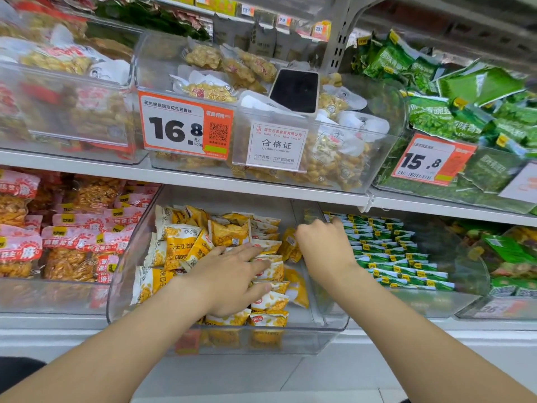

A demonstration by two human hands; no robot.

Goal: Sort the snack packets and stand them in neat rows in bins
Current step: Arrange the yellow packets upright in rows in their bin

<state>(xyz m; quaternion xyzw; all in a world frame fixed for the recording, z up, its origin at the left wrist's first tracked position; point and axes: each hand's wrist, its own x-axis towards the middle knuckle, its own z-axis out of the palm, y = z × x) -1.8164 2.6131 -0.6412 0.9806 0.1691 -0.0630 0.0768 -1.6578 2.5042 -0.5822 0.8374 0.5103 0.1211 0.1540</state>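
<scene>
A clear plastic bin (325,327) on the lower shelf holds several yellow-and-white snack packets. Some stand in a row (271,289) down the bin's right side; the others lie jumbled (180,245) at the left and back. My left hand (232,274) lies flat with straight fingers on the row, pressing the packets. My right hand (322,242) reaches to the back right of the bin and pinches a small yellow packet (289,242) with curled fingers.
The bin to the right holds green packets (398,251) standing in tidy rows. Red peanut packets (72,245) fill the bin on the left. On the upper shelf, a phone (295,90) lies on top of packets in a bin with price tags.
</scene>
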